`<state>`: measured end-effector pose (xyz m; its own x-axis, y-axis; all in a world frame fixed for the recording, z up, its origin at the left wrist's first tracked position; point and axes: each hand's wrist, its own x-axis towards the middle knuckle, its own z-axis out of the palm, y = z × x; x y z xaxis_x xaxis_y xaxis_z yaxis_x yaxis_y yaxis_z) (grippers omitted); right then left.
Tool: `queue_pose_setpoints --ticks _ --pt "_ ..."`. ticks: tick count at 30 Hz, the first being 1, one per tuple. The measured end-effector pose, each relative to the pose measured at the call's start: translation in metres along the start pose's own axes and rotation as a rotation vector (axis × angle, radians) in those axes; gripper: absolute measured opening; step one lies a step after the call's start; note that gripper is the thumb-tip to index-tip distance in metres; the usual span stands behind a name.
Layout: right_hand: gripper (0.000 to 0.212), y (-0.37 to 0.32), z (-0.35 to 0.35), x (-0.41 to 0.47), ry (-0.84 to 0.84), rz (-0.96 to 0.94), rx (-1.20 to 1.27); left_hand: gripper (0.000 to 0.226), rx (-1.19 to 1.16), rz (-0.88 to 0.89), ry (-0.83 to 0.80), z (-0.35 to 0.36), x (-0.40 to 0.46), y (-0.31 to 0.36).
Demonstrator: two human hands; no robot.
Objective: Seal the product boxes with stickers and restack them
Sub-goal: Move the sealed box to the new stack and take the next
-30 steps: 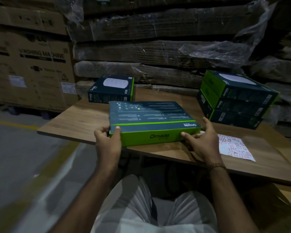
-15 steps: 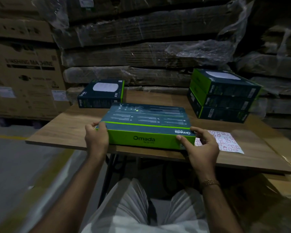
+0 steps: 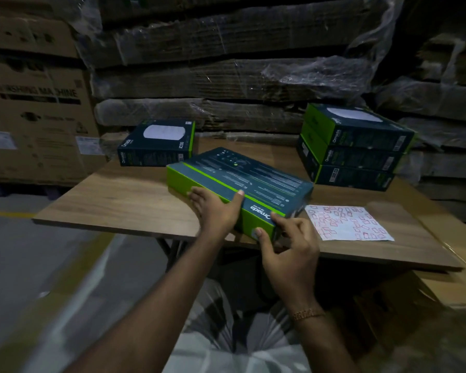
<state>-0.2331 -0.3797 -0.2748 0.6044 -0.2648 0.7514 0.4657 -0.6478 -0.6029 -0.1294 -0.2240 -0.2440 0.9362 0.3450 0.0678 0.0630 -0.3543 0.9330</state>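
Note:
A flat green and dark teal product box (image 3: 242, 181) lies skewed on the wooden table (image 3: 124, 200), its near corner over the front edge. My left hand (image 3: 215, 211) holds its near long side, thumb on top. My right hand (image 3: 288, 243) pinches the near right corner, thumb on the green face and fingers on top. A white sticker sheet (image 3: 347, 223) with red stickers lies to the right of the box. One box (image 3: 156, 144) sits alone at the back left. A stack of three boxes (image 3: 355, 149) stands at the back right.
Wrapped flattened cardboard bundles (image 3: 226, 76) rise behind the table. Large brown washing-machine cartons (image 3: 35, 103) stand at the left. An open cardboard carton (image 3: 428, 305) sits low at the right, under the table's edge. Grey floor lies to the left.
The box has turned clockwise, so its right end now points toward me. My left hand slid from the left end to the long side; my right hand stays on the near corner.

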Motion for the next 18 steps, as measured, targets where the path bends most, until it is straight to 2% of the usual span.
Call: queue_pose_setpoints --ticks 3,5,7,8,10,13,15,18 --pt "0.034 0.0 -0.006 -0.001 -0.031 0.005 0.115 0.119 -0.066 0.042 -0.02 -0.005 0.018 -0.007" --pt "0.04 0.011 -0.013 0.01 -0.016 0.059 0.105 0.12 -0.102 0.028 -0.119 -0.013 0.031 -0.011" --pt "0.058 0.027 -0.017 0.025 -0.034 0.141 0.047 0.134 -0.15 -0.004 -0.211 -0.019 0.044 -0.016" --pt "0.072 0.036 -0.019 0.034 -0.069 0.188 -0.003 0.141 -0.192 -0.024 -0.211 -0.018 0.056 -0.024" --pt "0.105 0.051 -0.026 0.052 -0.205 0.26 -0.141 0.142 -0.277 -0.05 -0.271 -0.005 0.104 -0.064" --pt "0.134 0.067 -0.035 0.074 -0.415 0.3 -0.237 0.124 -0.327 -0.021 -0.364 -0.005 0.124 -0.077" --pt "0.14 0.075 -0.035 0.081 -0.485 0.305 -0.231 0.109 -0.337 0.021 -0.365 -0.019 0.094 -0.048" --pt "0.141 0.079 -0.033 0.081 -0.484 0.348 -0.165 0.07 -0.34 0.09 -0.3 -0.033 0.056 -0.022"
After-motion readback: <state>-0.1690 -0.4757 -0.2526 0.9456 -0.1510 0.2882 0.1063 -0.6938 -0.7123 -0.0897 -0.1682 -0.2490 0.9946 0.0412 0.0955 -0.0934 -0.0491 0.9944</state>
